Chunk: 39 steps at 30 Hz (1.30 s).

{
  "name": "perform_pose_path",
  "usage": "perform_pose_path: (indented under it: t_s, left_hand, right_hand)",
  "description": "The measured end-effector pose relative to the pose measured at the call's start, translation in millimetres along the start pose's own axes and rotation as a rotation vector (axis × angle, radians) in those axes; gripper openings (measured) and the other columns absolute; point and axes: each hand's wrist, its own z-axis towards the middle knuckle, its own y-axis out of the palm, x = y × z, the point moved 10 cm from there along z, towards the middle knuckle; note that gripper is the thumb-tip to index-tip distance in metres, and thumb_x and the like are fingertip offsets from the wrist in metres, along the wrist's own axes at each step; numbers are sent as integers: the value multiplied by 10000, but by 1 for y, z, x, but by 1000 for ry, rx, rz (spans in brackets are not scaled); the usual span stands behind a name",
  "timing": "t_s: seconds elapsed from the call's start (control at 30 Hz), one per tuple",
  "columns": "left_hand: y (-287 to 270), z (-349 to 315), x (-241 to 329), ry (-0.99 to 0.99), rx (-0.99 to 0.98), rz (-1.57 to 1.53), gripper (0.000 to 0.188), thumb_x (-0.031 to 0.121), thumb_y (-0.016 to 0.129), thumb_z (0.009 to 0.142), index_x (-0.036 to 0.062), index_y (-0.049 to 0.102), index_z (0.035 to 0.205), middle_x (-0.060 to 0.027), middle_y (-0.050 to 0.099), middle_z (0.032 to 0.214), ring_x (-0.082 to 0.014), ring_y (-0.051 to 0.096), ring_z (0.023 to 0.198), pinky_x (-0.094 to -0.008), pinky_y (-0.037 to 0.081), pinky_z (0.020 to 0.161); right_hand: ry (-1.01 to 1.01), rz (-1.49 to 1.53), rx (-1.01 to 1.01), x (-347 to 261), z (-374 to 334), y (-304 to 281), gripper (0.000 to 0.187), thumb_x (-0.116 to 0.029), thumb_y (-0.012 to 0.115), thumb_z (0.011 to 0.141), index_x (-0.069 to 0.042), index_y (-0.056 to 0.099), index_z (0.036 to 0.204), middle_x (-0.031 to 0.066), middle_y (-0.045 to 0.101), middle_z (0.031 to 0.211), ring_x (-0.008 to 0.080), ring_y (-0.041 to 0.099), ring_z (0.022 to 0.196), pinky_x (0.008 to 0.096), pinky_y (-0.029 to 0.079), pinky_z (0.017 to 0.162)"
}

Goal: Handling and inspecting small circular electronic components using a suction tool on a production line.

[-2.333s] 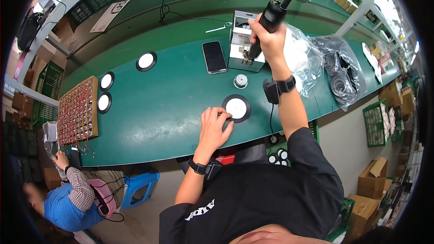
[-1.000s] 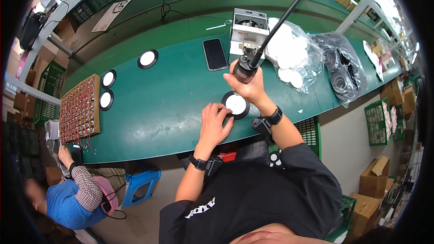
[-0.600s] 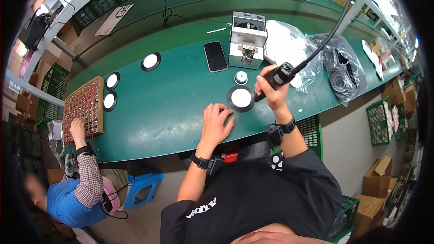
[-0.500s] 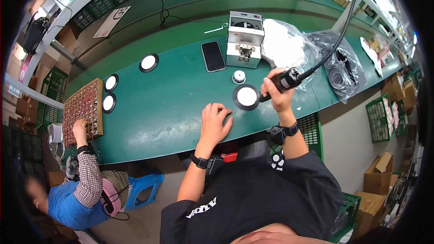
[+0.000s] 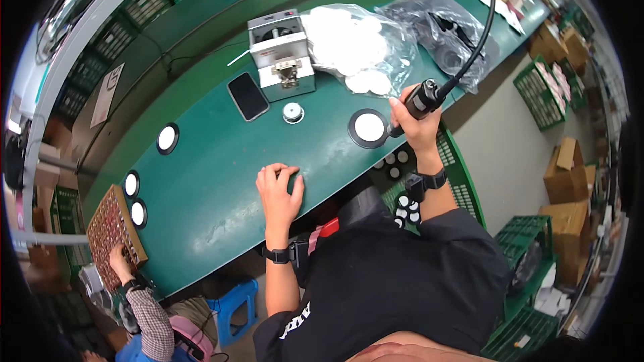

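My right hand is wrapped round a black electric screwdriver, held at a slant with a cable at its upper end. Its lower tip meets the rim of a round disc with a white centre and black rim, which lies flat on the green bench. My left hand rests on the bench near its front edge, fingers bent and thumb apart; the space under its fingers is hidden. Beyond it stands a small round silver part, beside a phone and a grey boxy machine.
Clear bags of white discs and dark parts lie far right. Three more discs, one being the far disc, lie leftward. A co-worker's hand is over a wooden tray. A green crate holds discs below the bench.
My view has turned, so the bench looks more tilted. The disc and my right hand with the screwdriver have shifted right, away from the silver part. More of the crate below shows.
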Motion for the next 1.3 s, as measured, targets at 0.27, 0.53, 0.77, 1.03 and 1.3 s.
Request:
perform_pose_path:
  t_s: [0.27,0.53,0.77,1.03,1.3]
  left_hand:
    - [8,3,1,-33,-47,-6,202,131,763,838,87,719,1031,-94,604,1121,-303,549,1080,-437,412,998]
    - [12,0,-5,-54,-56,29,195,132,761,845,91,721,1032,-88,607,1124,-295,542,1097,-429,411,994]
    - [13,2,0,-40,-70,44,192,128,757,847,97,722,1034,-80,609,1121,-293,539,1101,-419,410,996]
    - [11,4,4,-22,-63,42,167,116,739,869,94,726,1034,-84,616,1119,-297,542,1077,-413,409,984]
    - [16,1,7,1,-79,60,185,109,734,877,87,723,1061,-92,617,1130,-302,542,1078,-419,419,980]
  right_hand:
    - [-75,-260,186,-19,-12,-81,173,69,712,890,-11,565,937,21,555,668,116,566,531,254,442,502]
    - [-73,27,438,-33,-26,-125,115,26,684,915,-4,579,951,57,558,657,144,524,511,303,468,531]
    - [-138,301,328,-14,-28,-85,106,3,690,920,1,590,955,55,562,654,139,515,511,301,468,543]
    - [-198,-725,328,-59,-36,-115,123,-23,743,909,-2,622,897,4,571,650,79,541,533,250,427,517]
    - [-114,166,307,-68,-48,-156,111,-70,729,917,-9,637,898,43,622,677,117,606,564,241,448,498]
